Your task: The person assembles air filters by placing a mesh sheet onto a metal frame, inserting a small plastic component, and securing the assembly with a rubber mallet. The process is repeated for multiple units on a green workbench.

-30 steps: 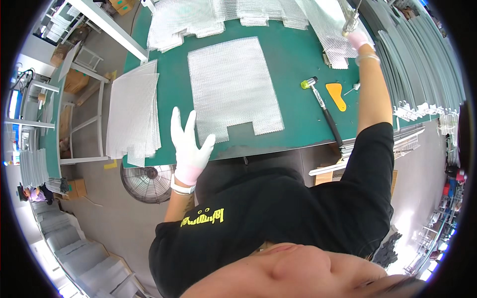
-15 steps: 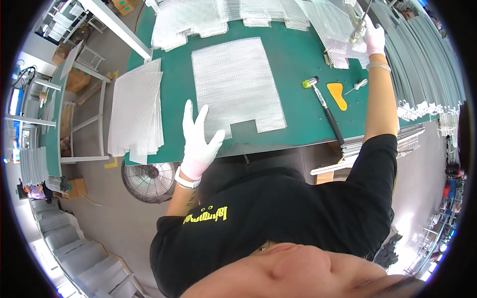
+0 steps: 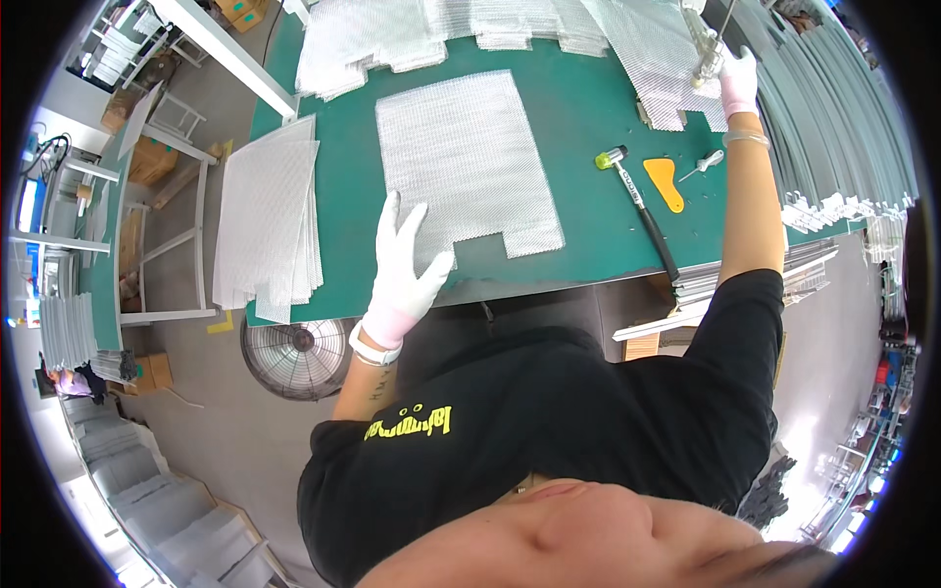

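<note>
1. Lying flat near the front edge of the green surface (image 3: 578, 127), the mesh sheet (image 3: 461, 162) is pressed by the spread, open left hand (image 3: 407, 269).
2. A slim metal tool (image 3: 708, 49) is gripped by the right hand (image 3: 737, 83) at the far right edge.

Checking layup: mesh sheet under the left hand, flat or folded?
Flat: mesh sheet lies spread on the green mat, left hand at its near corner.

the gloved left hand (image 3: 407, 269) lies flat, fingers spread, on the near corner of a mesh sheet (image 3: 461, 162) on the green table (image 3: 578, 118) — the gloved right hand (image 3: 737, 83) at 1 o'clock grips a metal tool (image 3: 708, 49). a mallet (image 3: 637, 201) and an orange scraper (image 3: 667, 183) lie at 3 o'clock of the sheet — a mesh stack (image 3: 267, 220) at 9.
</note>
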Available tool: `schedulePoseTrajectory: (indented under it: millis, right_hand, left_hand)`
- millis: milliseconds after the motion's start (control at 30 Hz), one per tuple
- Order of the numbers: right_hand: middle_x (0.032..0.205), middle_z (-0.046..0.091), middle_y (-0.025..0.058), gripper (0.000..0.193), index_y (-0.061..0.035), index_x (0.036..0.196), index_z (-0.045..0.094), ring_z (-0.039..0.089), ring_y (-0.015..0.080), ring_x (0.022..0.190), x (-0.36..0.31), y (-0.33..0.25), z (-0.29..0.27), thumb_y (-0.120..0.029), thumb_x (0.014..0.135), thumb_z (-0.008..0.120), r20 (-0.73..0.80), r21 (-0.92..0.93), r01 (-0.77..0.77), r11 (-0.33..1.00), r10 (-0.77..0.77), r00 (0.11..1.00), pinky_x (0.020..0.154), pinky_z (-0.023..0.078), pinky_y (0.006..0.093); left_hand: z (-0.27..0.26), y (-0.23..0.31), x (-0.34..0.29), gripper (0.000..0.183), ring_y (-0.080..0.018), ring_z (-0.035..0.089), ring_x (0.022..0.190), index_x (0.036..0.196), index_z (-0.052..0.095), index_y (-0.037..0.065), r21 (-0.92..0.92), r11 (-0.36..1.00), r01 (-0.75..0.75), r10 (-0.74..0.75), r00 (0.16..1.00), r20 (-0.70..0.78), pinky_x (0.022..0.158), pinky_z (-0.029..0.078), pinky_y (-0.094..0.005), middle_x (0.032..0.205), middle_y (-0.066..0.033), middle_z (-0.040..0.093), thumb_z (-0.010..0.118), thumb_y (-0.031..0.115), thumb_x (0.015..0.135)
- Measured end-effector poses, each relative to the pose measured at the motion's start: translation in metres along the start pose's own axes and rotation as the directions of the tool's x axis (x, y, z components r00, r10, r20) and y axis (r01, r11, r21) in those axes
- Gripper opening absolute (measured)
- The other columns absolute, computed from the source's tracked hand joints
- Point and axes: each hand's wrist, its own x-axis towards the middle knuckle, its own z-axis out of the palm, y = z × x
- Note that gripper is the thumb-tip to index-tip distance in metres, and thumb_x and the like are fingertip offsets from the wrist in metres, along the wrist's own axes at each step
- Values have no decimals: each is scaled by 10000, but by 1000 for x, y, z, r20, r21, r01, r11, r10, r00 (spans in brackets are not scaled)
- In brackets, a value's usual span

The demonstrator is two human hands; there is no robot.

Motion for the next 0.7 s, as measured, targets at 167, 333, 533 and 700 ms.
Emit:
schedulePoseTrajectory:
  millis: [167,333,533,700]
  right_hand:
    - [1391,511,271,1097,107,1402,416,498,344,1304,-15,-18,-12,-698,719,711,506,-203,6,979,100,857,1089,382,393]
    - [1427,472,261,1112,98,1440,371,461,312,1335,-12,13,-3,-676,725,726,516,-46,-89,995,100,851,1101,359,365]
    - [1458,437,264,1106,85,1456,349,457,304,1339,-29,-7,-21,-650,728,739,353,40,-109,993,88,932,1093,376,385]
    - [1475,430,243,1112,83,1452,364,425,309,1367,-43,6,-18,-663,715,735,494,-35,-124,992,125,860,1128,326,388]
  left_hand:
    - [6,-6,-2,646,-415,280,1428,1395,461,-7,-9,1000,8,-8,1000,11,1162,267,-490,1547,-272,240,715,239,854]
    - [9,-6,2,643,-415,284,1427,1389,470,-6,-53,998,-22,23,1000,16,1161,270,-484,1545,-269,254,726,223,846]
    - [11,12,24,602,-385,290,1438,1402,474,27,-105,993,-45,56,994,99,1173,255,-468,1542,-240,286,681,216,869]
    - [30,48,92,517,-339,389,1389,1351,539,64,-211,961,-180,233,937,259,1150,312,-427,1467,-180,444,679,204,873]
